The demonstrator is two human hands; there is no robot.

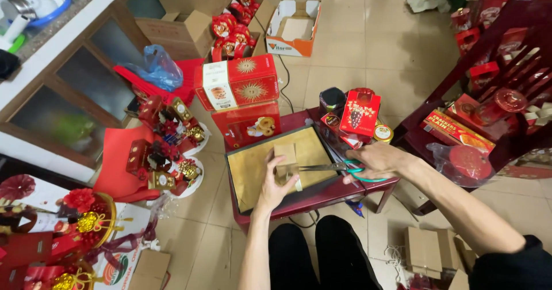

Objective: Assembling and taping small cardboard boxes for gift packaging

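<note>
a small tan cardboard piece (286,155) sits flat-ish on the gold tray liner, with green-handled scissors (339,167) lying sideways just beside it, blades pointing at it

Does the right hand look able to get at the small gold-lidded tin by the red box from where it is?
Probably yes: the right hand, holding the scissors, lies just below the gold-lidded tin, with nothing visible between them, though it would need to free its fingers first.

Scissors (336,167): bright metal blades, smooth teal plastic handles. Tray (238,178) at frame centre: matt, tan paper-like lining inside a dark rim; the small piece (286,153) on it looks like plain brown cardboard. Desk (322,195): glossy dark red surface; boxes (244,83) above it are glossy printed card, and the floor (345,54) is smooth beige tile.
</note>
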